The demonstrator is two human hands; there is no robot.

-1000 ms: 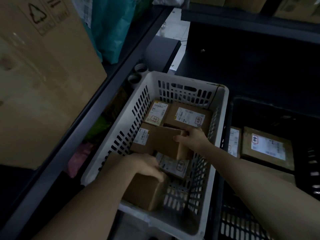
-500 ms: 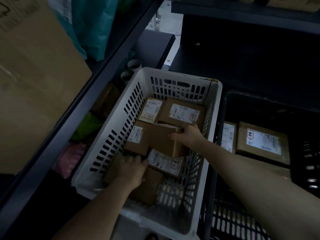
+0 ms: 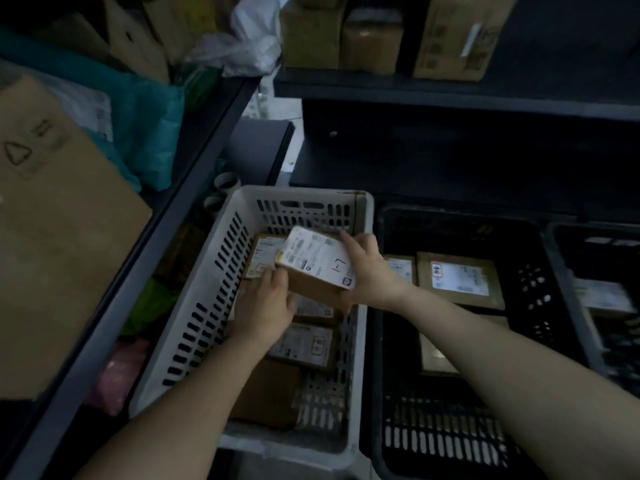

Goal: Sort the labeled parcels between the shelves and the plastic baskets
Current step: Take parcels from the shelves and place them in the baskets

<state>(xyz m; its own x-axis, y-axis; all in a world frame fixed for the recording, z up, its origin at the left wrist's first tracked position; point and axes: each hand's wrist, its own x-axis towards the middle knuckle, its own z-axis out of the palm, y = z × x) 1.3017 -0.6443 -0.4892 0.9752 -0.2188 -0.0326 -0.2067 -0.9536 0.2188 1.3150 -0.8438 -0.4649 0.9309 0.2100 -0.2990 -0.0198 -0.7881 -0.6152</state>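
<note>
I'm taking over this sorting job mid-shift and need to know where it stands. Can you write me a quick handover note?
Right hand: grips the lifted parcel by its right side.
Left hand: holds its near-left corner.
The parcel is tilted, label up, above the white basket.
Other parcels lie in that basket; more labeled boxes lie in the black basket beside it.
Done: cannot tell how much is sorted.
Left: place this parcel, then sort the rest.
</note>
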